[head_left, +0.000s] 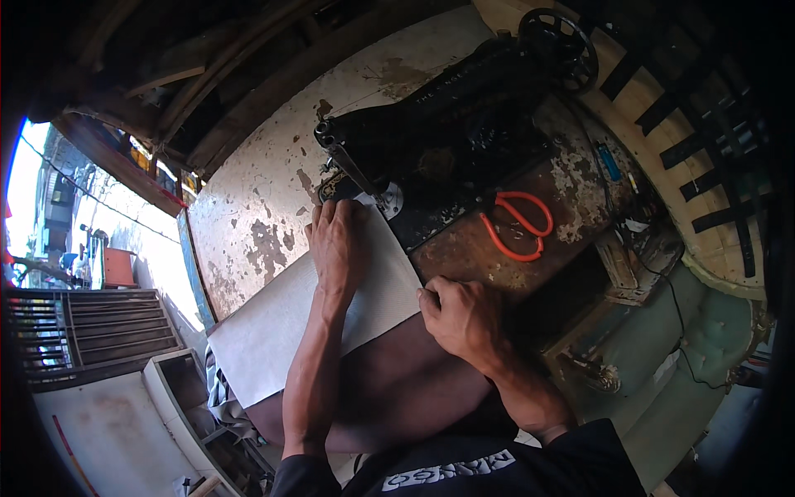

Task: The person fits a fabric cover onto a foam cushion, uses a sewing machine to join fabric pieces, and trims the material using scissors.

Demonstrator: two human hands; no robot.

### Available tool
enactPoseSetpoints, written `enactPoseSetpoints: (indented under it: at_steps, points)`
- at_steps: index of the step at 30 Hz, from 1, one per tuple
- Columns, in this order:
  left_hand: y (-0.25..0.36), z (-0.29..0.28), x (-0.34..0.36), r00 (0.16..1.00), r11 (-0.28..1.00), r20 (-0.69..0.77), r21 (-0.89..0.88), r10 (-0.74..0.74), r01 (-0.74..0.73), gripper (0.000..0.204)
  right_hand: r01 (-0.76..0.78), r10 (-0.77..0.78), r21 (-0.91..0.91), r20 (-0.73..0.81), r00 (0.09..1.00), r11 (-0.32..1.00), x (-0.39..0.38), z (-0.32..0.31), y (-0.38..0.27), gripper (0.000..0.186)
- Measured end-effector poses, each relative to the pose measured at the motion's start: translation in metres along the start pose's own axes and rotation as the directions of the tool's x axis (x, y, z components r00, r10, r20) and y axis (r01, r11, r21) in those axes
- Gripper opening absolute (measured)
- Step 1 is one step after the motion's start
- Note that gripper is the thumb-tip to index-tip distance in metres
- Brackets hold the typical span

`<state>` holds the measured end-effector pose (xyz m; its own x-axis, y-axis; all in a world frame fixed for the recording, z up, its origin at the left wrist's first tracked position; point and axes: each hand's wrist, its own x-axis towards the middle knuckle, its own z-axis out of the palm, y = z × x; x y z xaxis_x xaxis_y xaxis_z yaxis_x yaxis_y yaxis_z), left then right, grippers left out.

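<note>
We see the left hand (pixel 335 248) half-open on the grey sheet (pixel 269 344), apparently steadying it; the right hand (pixel 465 321) curls at its edge, grip unclear.

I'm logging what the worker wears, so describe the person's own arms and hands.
The left hand and right hand are bare, with no gloves or watch visible. The forearms are uncovered below dark sleeves. The dark shirt bears a pale printed marking.
</note>
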<state>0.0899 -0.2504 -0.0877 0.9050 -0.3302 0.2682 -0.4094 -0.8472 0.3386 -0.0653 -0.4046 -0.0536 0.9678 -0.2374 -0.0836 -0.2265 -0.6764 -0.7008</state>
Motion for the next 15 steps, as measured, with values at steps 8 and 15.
enactPoseSetpoints:
  at_steps: [8, 15]
  points:
    - [-0.002, -0.001, 0.008, 0.996, 0.999, 0.075, 0.015, -0.048, 0.047, 0.009, -0.025, 0.03, -0.055, 0.093, 0.995, 0.998, 0.005, -0.008, -0.002, 0.023]
    - [-0.005, 0.006, 0.005, 0.999, 0.999, 0.039, 0.035, -0.024, 0.022, 0.011, -0.005, 0.008, -0.05, 0.076, 0.997, 0.999, 0.002, 0.001, -0.002, 0.023]
